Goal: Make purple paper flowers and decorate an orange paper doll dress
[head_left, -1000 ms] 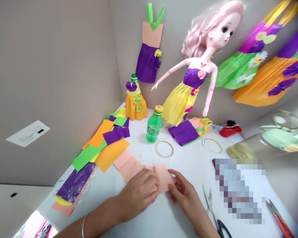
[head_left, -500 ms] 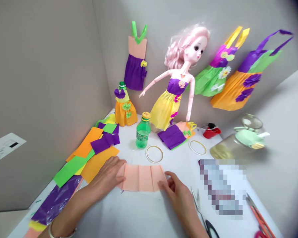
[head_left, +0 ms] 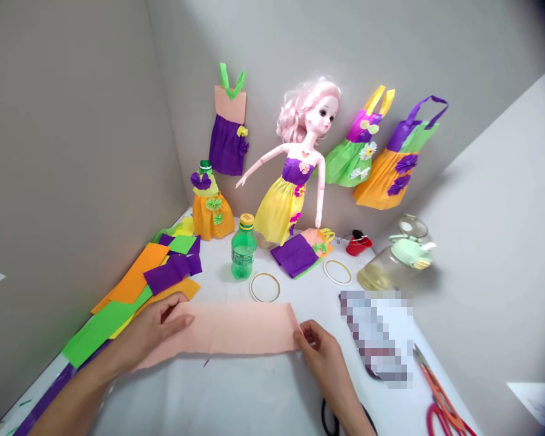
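A long peach crepe paper strip (head_left: pixel 240 328) lies stretched between my two hands, low over the white table. My left hand (head_left: pixel 166 321) grips its left part, thumb on top and fingers behind the upper edge. The strip's left end runs on beneath that hand and narrows toward the wrist. My right hand (head_left: pixel 318 348) pinches the right edge between thumb and fingers. A crease runs down close to that edge. Just beyond the strip lies a bangle (head_left: pixel 264 287). Black scissor handles (head_left: pixel 330 418) show partly under my right forearm.
Coloured paper pieces (head_left: pixel 131 284) pile along the left. Behind stand a green bottle (head_left: pixel 243 249), a dressed doll (head_left: pixel 295 175) and a bottle in an orange skirt (head_left: pixel 212 212). At right are a pitcher (head_left: pixel 386 266), a blurred-out object (head_left: pixel 376 339) and red-handled scissors (head_left: pixel 440 387).
The folded peach strip has opened out into a longer, flatter piece. My left hand has moved left with its end, while my right hand stays at the right edge. The view has shifted.
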`<state>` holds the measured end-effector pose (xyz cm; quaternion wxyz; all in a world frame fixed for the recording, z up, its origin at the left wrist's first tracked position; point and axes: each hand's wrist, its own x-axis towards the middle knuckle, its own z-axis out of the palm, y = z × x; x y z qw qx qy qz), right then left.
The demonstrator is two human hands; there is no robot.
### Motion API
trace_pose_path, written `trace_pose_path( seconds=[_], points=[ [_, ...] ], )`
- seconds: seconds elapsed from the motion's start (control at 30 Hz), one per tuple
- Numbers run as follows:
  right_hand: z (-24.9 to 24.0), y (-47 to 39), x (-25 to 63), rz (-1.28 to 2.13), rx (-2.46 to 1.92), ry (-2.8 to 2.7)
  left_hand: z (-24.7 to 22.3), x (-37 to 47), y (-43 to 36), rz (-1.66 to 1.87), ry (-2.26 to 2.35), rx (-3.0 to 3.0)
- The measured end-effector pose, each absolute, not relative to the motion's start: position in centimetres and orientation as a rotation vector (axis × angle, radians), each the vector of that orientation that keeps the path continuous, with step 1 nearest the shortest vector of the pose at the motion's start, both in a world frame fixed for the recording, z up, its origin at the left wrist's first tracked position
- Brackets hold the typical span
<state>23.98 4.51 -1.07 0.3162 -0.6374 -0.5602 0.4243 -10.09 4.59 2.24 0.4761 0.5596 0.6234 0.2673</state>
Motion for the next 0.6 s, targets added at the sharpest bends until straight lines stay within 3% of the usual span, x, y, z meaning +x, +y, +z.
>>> trace_pose_path(
  seconds=[0.17,0.6],
  points=[
    [0.5,4.5,23.6,1.494,-1.346,-1.169,1.4,-10.8,4.5,0.751,1.391,1.096],
    [-0.1,4.9,24.6,1.449,-1.342,-1.05,0.9,-14.3,5.5,0.802,1.401,1.364]
  ],
)
